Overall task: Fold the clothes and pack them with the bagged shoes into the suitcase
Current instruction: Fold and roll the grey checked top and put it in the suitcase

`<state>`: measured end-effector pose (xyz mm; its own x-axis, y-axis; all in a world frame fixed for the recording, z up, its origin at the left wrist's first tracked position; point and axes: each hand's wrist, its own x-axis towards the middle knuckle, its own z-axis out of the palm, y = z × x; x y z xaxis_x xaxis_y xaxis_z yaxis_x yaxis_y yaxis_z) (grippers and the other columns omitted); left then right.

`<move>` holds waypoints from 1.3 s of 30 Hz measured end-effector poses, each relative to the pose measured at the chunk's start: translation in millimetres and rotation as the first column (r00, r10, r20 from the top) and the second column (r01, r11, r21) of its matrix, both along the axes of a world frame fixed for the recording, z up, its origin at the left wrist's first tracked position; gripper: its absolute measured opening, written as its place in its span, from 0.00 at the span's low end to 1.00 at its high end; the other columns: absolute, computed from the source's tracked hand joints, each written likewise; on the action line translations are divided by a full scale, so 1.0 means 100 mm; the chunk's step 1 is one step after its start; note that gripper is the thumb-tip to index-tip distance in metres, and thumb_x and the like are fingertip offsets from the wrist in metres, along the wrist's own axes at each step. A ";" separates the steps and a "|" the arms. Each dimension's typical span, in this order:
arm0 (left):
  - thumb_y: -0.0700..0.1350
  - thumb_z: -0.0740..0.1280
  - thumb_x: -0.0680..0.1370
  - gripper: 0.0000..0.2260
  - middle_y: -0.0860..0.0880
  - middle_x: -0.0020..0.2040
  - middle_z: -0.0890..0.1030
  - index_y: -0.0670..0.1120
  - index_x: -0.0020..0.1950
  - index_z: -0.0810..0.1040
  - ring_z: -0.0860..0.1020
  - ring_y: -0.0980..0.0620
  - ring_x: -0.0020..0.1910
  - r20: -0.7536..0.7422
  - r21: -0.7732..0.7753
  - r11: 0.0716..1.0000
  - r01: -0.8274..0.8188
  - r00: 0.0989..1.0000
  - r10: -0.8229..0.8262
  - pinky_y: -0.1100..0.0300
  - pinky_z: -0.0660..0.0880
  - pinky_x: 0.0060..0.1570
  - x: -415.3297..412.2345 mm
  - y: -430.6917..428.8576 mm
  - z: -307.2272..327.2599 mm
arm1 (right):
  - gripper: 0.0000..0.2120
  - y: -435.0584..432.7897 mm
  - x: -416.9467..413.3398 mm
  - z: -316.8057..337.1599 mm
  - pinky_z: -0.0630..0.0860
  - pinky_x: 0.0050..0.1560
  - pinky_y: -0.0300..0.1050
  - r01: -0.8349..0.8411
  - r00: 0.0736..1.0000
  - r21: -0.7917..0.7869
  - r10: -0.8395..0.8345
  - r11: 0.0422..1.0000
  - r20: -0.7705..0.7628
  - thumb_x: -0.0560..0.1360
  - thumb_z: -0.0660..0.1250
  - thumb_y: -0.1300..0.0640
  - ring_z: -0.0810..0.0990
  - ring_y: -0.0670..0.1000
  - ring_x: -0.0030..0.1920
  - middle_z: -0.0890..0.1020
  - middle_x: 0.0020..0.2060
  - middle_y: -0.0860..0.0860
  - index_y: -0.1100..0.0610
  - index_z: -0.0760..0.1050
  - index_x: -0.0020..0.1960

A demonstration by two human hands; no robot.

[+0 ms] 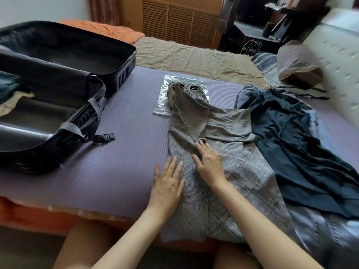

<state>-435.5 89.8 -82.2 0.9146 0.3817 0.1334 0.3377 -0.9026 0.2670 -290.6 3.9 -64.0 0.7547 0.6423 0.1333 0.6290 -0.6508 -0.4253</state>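
Two bare forearms reach up from the bottom of the frame. The left hand [168, 183] lies flat with straight, spread fingers on the left edge of a grey garment [229, 195], its outer side over the purple mat [116, 162]. The right hand [208, 164] is just beside it, a little higher in the frame, and presses palm down on the same cloth with its fingers straight and apart. Neither hand grips anything. The grey garment, partly crossed by dark check lines, runs from the bottom centre up the middle of the frame. Its narrow upper end lies over the bagged shoes [165, 105], a clear plastic bag with a pair of shoes showing at its top. Right of the garment and touching it, a dark blue shirt [291, 136] is spread out unfolded, reaching to the right edge. At the upper left the suitcase [58, 74] lies open on the mat, with folded clothes [7, 84] in its nearer half at the far left, and a strap buckle [104, 136] rests on the mat just beside it. A pillow [297, 63] sits at the upper right.
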 end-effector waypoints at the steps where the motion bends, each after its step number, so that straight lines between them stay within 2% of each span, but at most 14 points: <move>1: 0.55 0.46 0.80 0.26 0.46 0.77 0.53 0.46 0.77 0.55 0.48 0.50 0.76 -0.003 0.023 1.000 0.005 1.000 -0.005 0.50 0.36 0.73 0.10 0.05 0.06 | 0.26 -0.01 0.01 -0.03 0.45 0.74 0.48 -0.039 0.999 -0.113 0.038 0.993 -0.008 0.82 0.54 0.47 0.50 0.48 0.77 0.54 0.77 0.47 0.52 0.53 0.78; 3: 0.55 0.45 0.83 0.26 0.48 0.77 0.40 0.48 0.77 0.42 0.37 0.51 0.75 -0.053 0.013 1.000 -0.001 0.999 0.002 0.51 0.31 0.70 0.30 0.18 0.09 | 0.27 -0.03 0.05 -0.10 0.40 0.75 0.48 -0.049 0.999 -0.284 0.044 0.957 -0.023 0.82 0.49 0.44 0.43 0.49 0.77 0.47 0.78 0.46 0.50 0.47 0.78; 7: 0.59 0.43 0.81 0.28 0.51 0.77 0.38 0.50 0.77 0.39 0.37 0.52 0.76 -0.242 -0.047 0.998 -0.037 0.970 0.024 0.47 0.35 0.73 0.46 0.31 -0.01 | 0.27 -0.03 0.05 -0.17 0.36 0.74 0.48 -0.011 1.000 -0.374 0.015 0.927 0.009 0.82 0.44 0.42 0.40 0.49 0.77 0.43 0.77 0.46 0.49 0.43 0.78; 10: 0.61 0.41 0.80 0.29 0.52 0.74 0.33 0.49 0.75 0.35 0.37 0.52 0.76 -0.235 -0.009 0.996 -0.093 0.968 0.088 0.46 0.31 0.71 0.41 0.26 -0.06 | 0.27 -0.04 0.03 -0.19 0.33 0.73 0.47 -0.004 1.000 -0.379 0.005 0.925 0.002 0.82 0.43 0.42 0.37 0.49 0.76 0.41 0.77 0.48 0.48 0.41 0.78; 12: 0.64 0.33 0.77 0.30 0.52 0.72 0.32 0.48 0.73 0.32 0.37 0.52 0.76 -0.204 0.017 0.993 -0.115 0.972 0.116 0.44 0.28 0.68 0.38 0.24 -0.07 | 0.27 -0.05 0.02 -0.19 0.33 0.73 0.47 -0.005 1.000 -0.364 -0.004 0.931 -0.024 0.81 0.44 0.41 0.37 0.50 0.77 0.41 0.77 0.51 0.47 0.42 0.78; 15: 0.62 0.23 0.65 0.36 0.52 0.73 0.32 0.49 0.71 0.31 0.34 0.52 0.74 -0.194 0.012 0.993 -0.119 0.974 0.119 0.44 0.28 0.66 0.38 0.22 -0.08 | 0.27 -0.03 0.04 -0.14 0.43 0.75 0.49 0.056 0.995 -0.160 -0.069 0.986 -0.072 0.81 0.51 0.42 0.48 0.53 0.76 0.53 0.77 0.54 0.50 0.53 0.77; 18: 0.62 0.23 0.65 0.35 0.52 0.74 0.32 0.50 0.71 0.31 0.30 0.53 0.71 -0.184 -0.019 0.995 -0.103 0.978 0.097 0.43 0.29 0.67 0.37 0.24 -0.10 | 0.22 0.06 0.21 -0.02 0.60 0.64 0.49 0.321 0.946 0.142 -0.309 0.936 -0.102 0.79 0.58 0.43 0.63 0.54 0.66 0.73 0.64 0.55 0.54 0.68 0.68; 22: 0.62 0.24 0.66 0.34 0.52 0.75 0.32 0.51 0.71 0.31 0.29 0.53 0.71 -0.175 -0.028 0.995 -0.096 0.980 0.090 0.42 0.30 0.68 0.36 0.24 -0.11 | 0.26 0.31 0.51 0.06 0.58 0.64 0.52 0.472 0.878 -0.041 -0.474 0.881 -0.072 0.72 0.62 0.33 0.64 0.58 0.63 0.76 0.59 0.54 0.54 0.76 0.55; 24: 0.62 0.24 0.66 0.34 0.51 0.75 0.32 0.51 0.71 0.31 0.29 0.52 0.71 -0.185 -0.028 0.994 -0.104 0.978 0.097 0.41 0.31 0.70 0.37 0.24 -0.11 | 0.25 0.44 0.58 0.06 0.58 0.65 0.52 0.491 0.863 -0.124 -0.501 0.862 -0.064 0.70 0.65 0.34 0.63 0.59 0.64 0.75 0.60 0.55 0.54 0.77 0.53; 29: 0.61 0.23 0.67 0.34 0.50 0.75 0.32 0.51 0.72 0.30 0.29 0.51 0.71 -0.191 -0.025 0.994 -0.103 0.977 0.096 0.41 0.31 0.69 0.38 0.23 -0.12 | 0.15 0.50 0.64 0.01 0.56 0.67 0.51 0.473 0.881 -0.087 -0.468 0.877 0.072 0.76 0.65 0.45 0.63 0.58 0.65 0.76 0.60 0.55 0.55 0.77 0.54; 33: 0.61 0.24 0.66 0.34 0.51 0.76 0.34 0.51 0.71 0.31 0.29 0.52 0.71 -0.190 -0.021 0.995 -0.102 0.977 0.096 0.42 0.30 0.68 0.37 0.22 -0.10 | 0.21 0.41 0.58 -0.01 0.60 0.64 0.49 0.468 0.882 -0.046 -0.463 0.882 0.089 0.75 0.65 0.43 0.65 0.57 0.64 0.74 0.61 0.55 0.56 0.71 0.60; 36: 0.62 0.25 0.69 0.33 0.51 0.76 0.35 0.50 0.72 0.32 0.29 0.51 0.71 -0.213 -0.013 0.996 -0.093 0.973 0.088 0.40 0.31 0.69 0.37 0.24 -0.06 | 0.21 0.34 0.45 0.05 0.58 0.62 0.44 0.319 0.938 0.142 -0.333 0.937 0.094 0.77 0.64 0.47 0.64 0.52 0.63 0.72 0.62 0.52 0.55 0.67 0.66; 37: 0.62 0.28 0.71 0.33 0.50 0.77 0.36 0.49 0.73 0.34 0.30 0.50 0.72 -0.212 0.000 0.996 -0.087 0.974 0.085 0.40 0.32 0.70 0.40 0.25 -0.06 | 0.22 0.30 0.40 0.04 0.58 0.63 0.44 0.244 0.959 0.153 -0.262 0.958 0.108 0.77 0.64 0.47 0.63 0.51 0.63 0.71 0.63 0.51 0.54 0.66 0.67; 39: 0.60 0.37 0.76 0.32 0.47 0.78 0.45 0.46 0.76 0.49 0.37 0.45 0.75 -0.139 0.075 0.997 -0.036 0.989 0.046 0.39 0.38 0.71 0.44 0.25 -0.02 | 0.27 0.19 0.30 -0.05 0.56 0.68 0.46 0.130 0.977 0.015 -0.131 0.991 0.170 0.77 0.62 0.45 0.60 0.51 0.68 0.67 0.68 0.50 0.54 0.62 0.72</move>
<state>-391.4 114.4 -83.8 0.9100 0.4133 0.0328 0.4045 -0.9023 0.1492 -260.3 22.7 -69.3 0.7981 0.5390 0.2693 0.6021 -0.7306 -0.3221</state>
